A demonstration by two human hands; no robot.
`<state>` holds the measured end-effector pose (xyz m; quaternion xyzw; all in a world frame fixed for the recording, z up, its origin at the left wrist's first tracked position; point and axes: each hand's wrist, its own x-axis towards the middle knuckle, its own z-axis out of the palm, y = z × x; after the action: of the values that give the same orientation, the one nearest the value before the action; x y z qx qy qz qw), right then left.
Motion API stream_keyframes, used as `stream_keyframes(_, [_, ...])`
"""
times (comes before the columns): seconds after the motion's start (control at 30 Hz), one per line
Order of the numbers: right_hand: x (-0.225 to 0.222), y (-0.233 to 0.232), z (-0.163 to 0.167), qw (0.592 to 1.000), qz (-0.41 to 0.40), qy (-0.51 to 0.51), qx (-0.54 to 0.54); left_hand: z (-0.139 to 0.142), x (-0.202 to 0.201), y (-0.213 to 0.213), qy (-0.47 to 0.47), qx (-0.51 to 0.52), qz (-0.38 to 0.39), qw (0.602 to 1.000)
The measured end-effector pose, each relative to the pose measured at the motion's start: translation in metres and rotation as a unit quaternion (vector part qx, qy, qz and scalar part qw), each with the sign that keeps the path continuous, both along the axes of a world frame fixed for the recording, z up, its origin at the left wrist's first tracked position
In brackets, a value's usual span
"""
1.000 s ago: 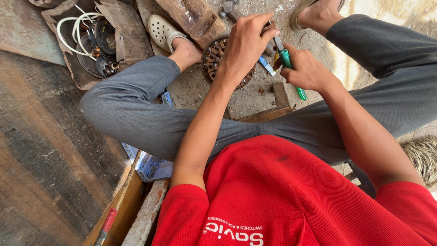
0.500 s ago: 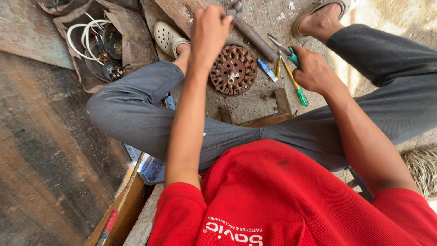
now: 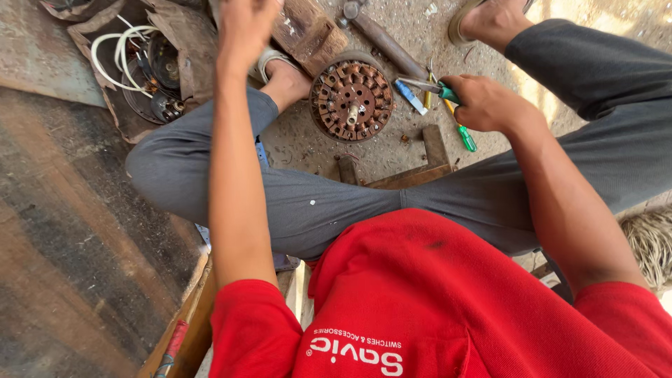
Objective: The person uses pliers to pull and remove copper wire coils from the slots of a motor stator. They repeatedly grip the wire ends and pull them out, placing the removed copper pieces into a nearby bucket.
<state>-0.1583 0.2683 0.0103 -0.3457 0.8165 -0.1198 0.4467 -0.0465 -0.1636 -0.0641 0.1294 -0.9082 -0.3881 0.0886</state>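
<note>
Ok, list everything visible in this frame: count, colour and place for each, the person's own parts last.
round rusty slotted metal motor core: one, brown, on the ground between the feet
green-handled pliers: one, in the right hand
green-tipped yellow screwdriver: one, on the ground under the right hand
small blue flat piece: one, right of the core
white cables: a loop, upper left, over dark round parts
wooden block: one, brown, behind the core
right hand: closed on the pliers
left hand: raised, blurred, grip unclear
</note>
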Motion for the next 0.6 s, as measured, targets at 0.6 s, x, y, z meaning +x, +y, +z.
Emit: stream_keyframes(0.6, [0.030,0.001,0.014,0.934,0.117,0.311,-0.130,-0.010,0.033,0.139,-0.049,0.129,0.068,0.988])
